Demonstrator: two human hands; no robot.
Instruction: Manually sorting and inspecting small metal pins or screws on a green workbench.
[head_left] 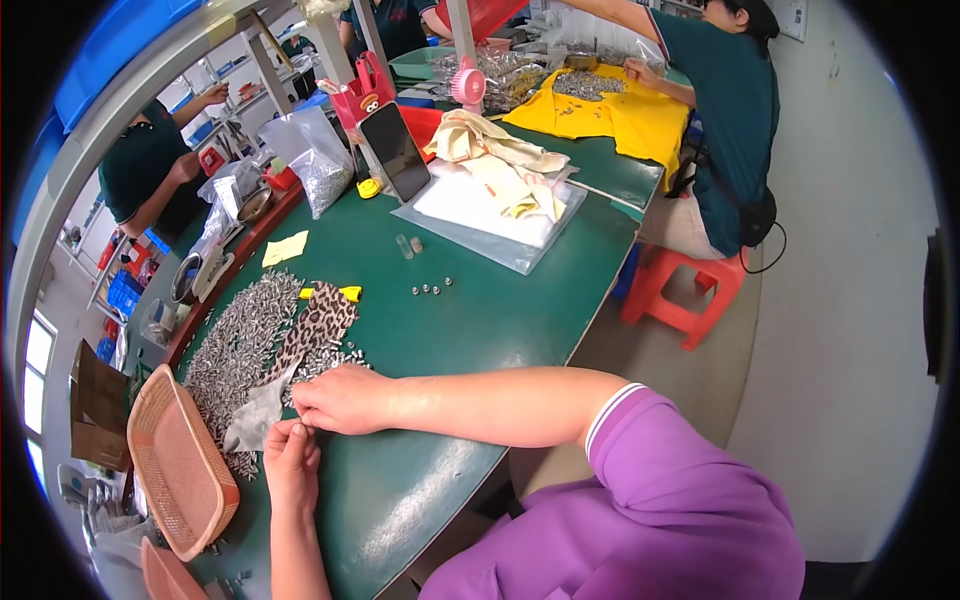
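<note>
My left hand [290,458] and my right hand [343,398] meet fingertip to fingertip over the near part of the green table [480,345]. Both are closed in a pinch; whatever is between the fingers is too small or hidden to make out. Just beyond them lies a thin greyish-white cloth [258,418], its edge close to my fingers. Behind it spreads a large pile of small silvery metal parts [238,335]. A leopard-print cloth [318,322] rests across the pile, with a smaller heap of metal parts [330,358] between it and my right hand.
A pink plastic basket [222,490] stands left of my hands. Several small metal pieces [436,290] and a clear tube [404,246] sit farther off. Beyond are a phone [395,150], cloths [500,165] and a yellow cloth [640,125] where a co-worker [725,130] sits.
</note>
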